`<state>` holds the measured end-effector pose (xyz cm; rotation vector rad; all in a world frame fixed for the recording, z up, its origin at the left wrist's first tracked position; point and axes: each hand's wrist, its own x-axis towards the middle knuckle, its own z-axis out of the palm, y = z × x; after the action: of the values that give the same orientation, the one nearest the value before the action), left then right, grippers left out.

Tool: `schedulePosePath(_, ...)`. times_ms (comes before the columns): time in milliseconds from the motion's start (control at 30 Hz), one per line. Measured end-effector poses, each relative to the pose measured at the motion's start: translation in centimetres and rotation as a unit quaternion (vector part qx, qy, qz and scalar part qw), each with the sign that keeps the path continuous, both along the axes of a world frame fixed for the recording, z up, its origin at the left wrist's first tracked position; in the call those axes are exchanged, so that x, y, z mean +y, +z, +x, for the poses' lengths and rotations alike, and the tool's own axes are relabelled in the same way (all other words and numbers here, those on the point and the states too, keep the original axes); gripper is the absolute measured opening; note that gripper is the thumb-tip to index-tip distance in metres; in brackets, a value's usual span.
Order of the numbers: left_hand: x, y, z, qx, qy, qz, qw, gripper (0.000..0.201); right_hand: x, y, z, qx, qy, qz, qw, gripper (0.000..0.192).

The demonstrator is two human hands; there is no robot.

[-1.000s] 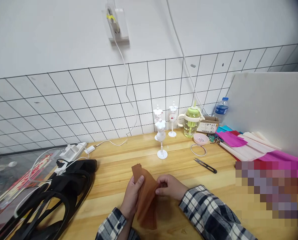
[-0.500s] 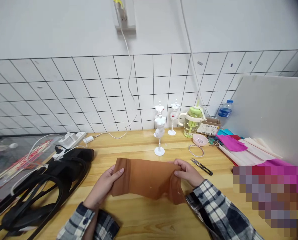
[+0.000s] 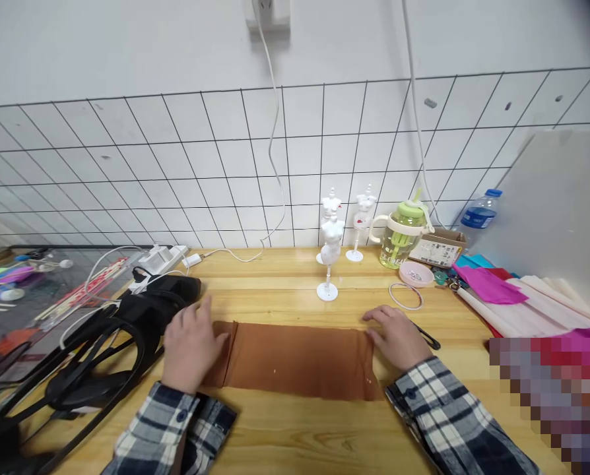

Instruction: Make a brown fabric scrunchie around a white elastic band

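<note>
A brown piece of fabric (image 3: 299, 359) lies spread on the wooden table, with a fold or seam line near its left end and slight creases at the right. My left hand (image 3: 191, 346) is at the fabric's left end, fingers stretched out and thumb over the cloth. At the opposite end is my right hand (image 3: 396, 336), fingers extended and thumb at the fabric's edge. Neither hand grips anything. Partly hidden behind my right hand is a pair of thread snips (image 3: 427, 336).
Small white dress forms (image 3: 330, 254) stand behind the fabric. Back right are a green cup (image 3: 401, 237), a pink dish (image 3: 416, 274), a hair tie (image 3: 406, 305), a cardboard box (image 3: 438, 251), a water bottle (image 3: 480, 214) and coloured fabrics (image 3: 493, 284). Black straps (image 3: 127, 349) and a power strip (image 3: 161, 260) lie left.
The brown fabric has gone from being held up between both hands to lying flat on the table. Both hands have let go, and the left has moved leftward. The view has shifted slightly.
</note>
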<state>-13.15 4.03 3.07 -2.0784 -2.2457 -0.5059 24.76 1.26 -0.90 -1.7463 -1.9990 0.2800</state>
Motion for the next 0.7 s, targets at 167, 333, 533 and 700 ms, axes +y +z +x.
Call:
schedulePosePath(167,-1.5,-2.4,5.7,-0.026,-0.270,-0.075,0.960,0.061,-2.6,-0.4,-7.6,-0.034,0.196,0.066,0.978,0.063)
schedulePosePath(333,-1.3,-4.8,5.6,-0.017,-0.242,-0.158,0.957,0.060,-3.1,-3.6,-6.7,-0.069,0.205,-0.040,0.976,0.067)
schedulePosePath(533,-1.2,-3.7,3.8,-0.009,-0.195,-0.178,0.964,0.063,-2.6,-3.7,0.3,-0.062,0.124,-0.025,0.990,0.064)
schedulePosePath(700,-0.2,-1.5,3.3,-0.037,-0.232,-0.113,0.965,0.066,-0.6,-0.6,4.6,-0.011,-0.110,-0.028,0.994,0.045)
